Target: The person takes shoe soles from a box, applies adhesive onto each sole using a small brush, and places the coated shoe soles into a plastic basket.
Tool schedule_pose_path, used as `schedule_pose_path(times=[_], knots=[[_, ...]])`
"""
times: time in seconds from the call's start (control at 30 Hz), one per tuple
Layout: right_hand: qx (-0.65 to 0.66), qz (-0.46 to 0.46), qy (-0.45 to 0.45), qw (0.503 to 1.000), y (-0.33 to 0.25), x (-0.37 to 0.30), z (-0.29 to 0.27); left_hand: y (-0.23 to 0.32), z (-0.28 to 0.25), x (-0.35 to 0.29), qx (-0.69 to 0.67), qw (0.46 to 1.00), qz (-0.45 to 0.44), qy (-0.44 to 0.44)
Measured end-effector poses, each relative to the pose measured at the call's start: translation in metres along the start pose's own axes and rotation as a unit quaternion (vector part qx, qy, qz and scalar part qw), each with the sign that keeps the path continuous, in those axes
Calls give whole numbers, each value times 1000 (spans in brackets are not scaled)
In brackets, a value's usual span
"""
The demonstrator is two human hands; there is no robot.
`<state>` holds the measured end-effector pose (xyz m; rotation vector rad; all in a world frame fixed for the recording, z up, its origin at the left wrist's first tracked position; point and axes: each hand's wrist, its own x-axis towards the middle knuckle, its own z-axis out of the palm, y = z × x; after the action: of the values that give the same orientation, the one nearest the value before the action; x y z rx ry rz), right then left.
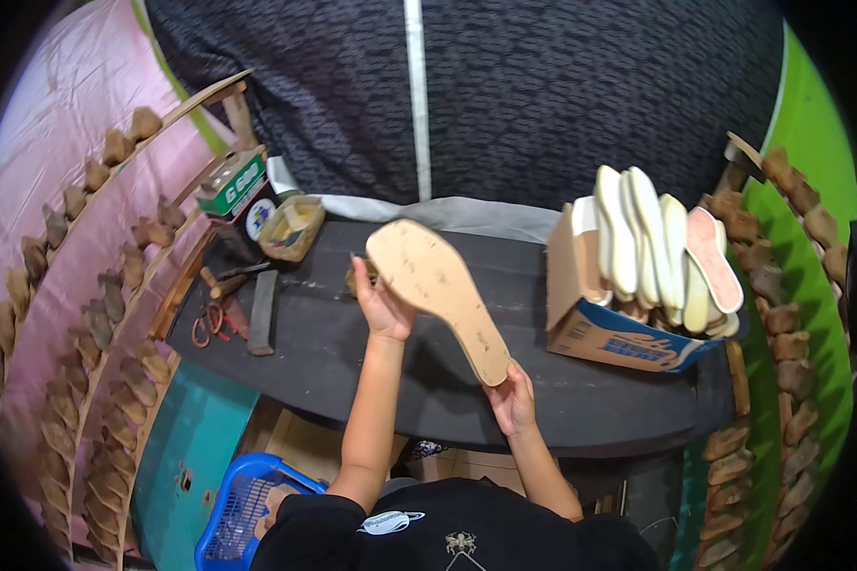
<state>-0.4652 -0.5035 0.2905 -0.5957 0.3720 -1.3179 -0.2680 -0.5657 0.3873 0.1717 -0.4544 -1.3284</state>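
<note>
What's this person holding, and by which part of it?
A tan insole. The right hand grips its narrow end; the left hand is at the edge of the wide end, its fingers mostly hidden behind it.

The left forearm (pixel 371 390) rises steeply to the higher left grip (pixel 388 309), partly hidden, one finger pointing upward. The right forearm (pixel 540 471) slants inward, and the lower right grip (pixel 514 404) pinches firmly.

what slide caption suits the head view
A tan sole, right hand gripping its narrow end, left hand at its wide end.
</note>
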Motion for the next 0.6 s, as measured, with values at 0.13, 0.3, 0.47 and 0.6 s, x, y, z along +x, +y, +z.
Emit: schedule_pose_path(times=[0.13, 0.3, 0.47, 0.6], knots=[[-80, 94, -14, 992, 19, 11, 9, 48, -51, -13, -22, 998, 17, -56], [-211, 149, 2, 966, 43, 27, 13, 80, -111, -25, 2, 999, 27, 29], [-338, 105, 37, 934, 57, 45, 17, 99, -141, -25, -49, 996, 10, 71], [-460, 59, 29, 885, 56, 61, 20, 103, -173, -12, -86, 990, 9, 115]])
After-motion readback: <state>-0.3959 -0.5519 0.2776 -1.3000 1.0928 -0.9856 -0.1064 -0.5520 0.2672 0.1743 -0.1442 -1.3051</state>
